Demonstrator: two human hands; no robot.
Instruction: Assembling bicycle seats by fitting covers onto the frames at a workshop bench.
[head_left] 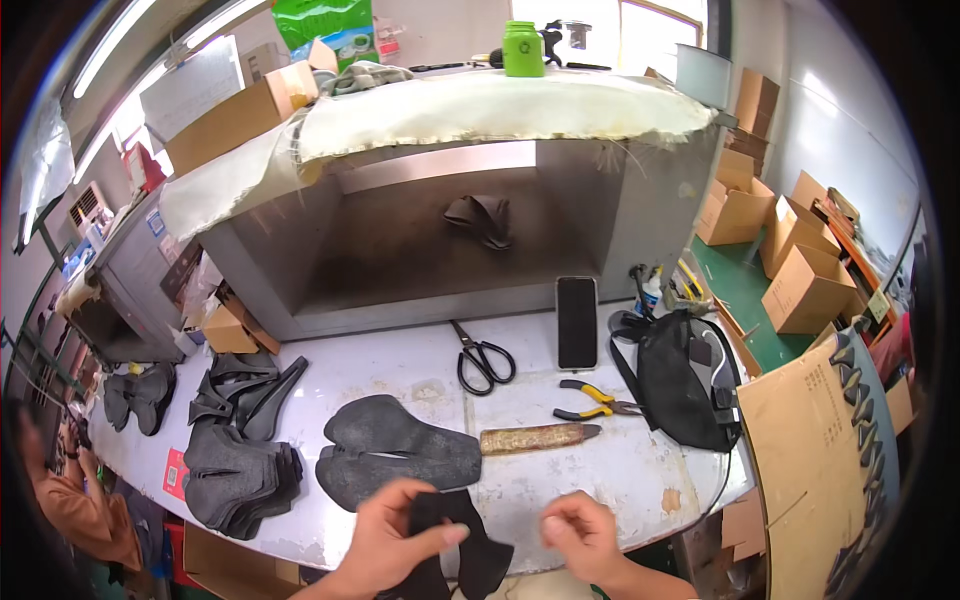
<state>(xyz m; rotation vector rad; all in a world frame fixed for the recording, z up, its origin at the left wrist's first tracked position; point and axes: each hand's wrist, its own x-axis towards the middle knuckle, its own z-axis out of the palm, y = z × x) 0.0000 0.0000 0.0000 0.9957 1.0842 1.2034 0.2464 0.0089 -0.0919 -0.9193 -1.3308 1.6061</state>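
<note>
My left hand [385,545] grips a soft black cut piece [485,555] between thumb and fingers at the table's near edge. Part of that piece hangs below the edge. To its right, my right hand [582,535] is held apart from it with the fingers curled in a pinch; whether anything small is between them is hidden. Just beyond my left hand lies a dark grey bicycle-saddle-shaped pad [375,430] with a slot along its middle. A tan, worn-looking stick-shaped tool [535,439] with a dark tip touches or nearly touches the pad's right end.
Black-handled scissors [483,362], yellow-black pliers [600,402], a phone [577,325] and a black bag [688,385] lie farther back. Stacked dark pads [240,480] sit left. A grey open-fronted box [630,210] holds a crumpled dark piece [482,218]. Another person [85,505] is far left; cartons [810,285] stand right.
</note>
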